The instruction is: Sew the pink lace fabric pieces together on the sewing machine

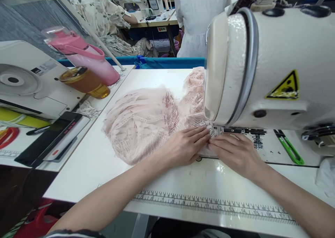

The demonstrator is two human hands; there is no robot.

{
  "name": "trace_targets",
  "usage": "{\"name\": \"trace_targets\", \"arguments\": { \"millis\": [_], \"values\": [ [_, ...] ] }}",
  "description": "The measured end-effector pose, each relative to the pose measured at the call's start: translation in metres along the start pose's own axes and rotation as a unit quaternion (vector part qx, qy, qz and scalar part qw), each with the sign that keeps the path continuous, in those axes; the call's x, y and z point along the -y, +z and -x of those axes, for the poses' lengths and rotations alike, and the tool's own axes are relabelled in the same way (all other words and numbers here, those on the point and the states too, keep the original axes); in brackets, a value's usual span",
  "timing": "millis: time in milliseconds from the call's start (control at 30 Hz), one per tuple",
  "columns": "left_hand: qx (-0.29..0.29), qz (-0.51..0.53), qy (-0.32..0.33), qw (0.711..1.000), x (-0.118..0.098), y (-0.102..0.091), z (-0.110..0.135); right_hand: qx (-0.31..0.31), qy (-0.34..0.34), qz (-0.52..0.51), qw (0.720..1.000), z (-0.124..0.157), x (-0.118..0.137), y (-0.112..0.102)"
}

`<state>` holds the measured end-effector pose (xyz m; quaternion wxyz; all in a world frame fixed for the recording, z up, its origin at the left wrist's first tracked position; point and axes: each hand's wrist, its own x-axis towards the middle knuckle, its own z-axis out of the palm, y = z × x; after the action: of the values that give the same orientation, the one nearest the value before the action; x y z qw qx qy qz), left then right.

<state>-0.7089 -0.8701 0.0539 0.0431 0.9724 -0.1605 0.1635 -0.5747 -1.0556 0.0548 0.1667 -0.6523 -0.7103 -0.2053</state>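
The pink lace fabric (146, 119) lay bunched on the white worktop (91, 168), centre-left, w/ its right end running under the head of the sewing machine (261, 74). The left hand (183, 145) rested palm-down on the lace's near right edge, fingers (199, 133) stretched flat and close together, pressing, not gripping. The right hand (235, 154) lay just beside it, fingers (220, 143) also flat on the fabric edge, tips almost meeting the left ones right at the presser foot (217, 129). The needle itself was hidden behind the machine head.

Near the person, a printed ruler (209, 205) ran along the worktop edge. Green snips (290, 149) lay right of the hands, under the machine arm. To the left stood a pink bottle (86, 54) and an amber cup (83, 81), tilted in view, beside a 2nd machine (26, 81), w/ a black control panel (52, 136) nearer. Far back, a person in a floral top (104, 18) sat at another station; a person in white (199, 18) stood near it.
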Motion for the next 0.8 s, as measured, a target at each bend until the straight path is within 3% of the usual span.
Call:
{"name": "trace_targets", "arguments": {
  "millis": [800],
  "values": [
    [-0.029,-0.055,-0.052,0.997,-0.019,0.006,-0.004,0.069,0.043,0.018,0.997,0.011,-0.008,-0.002]
  ]
}}
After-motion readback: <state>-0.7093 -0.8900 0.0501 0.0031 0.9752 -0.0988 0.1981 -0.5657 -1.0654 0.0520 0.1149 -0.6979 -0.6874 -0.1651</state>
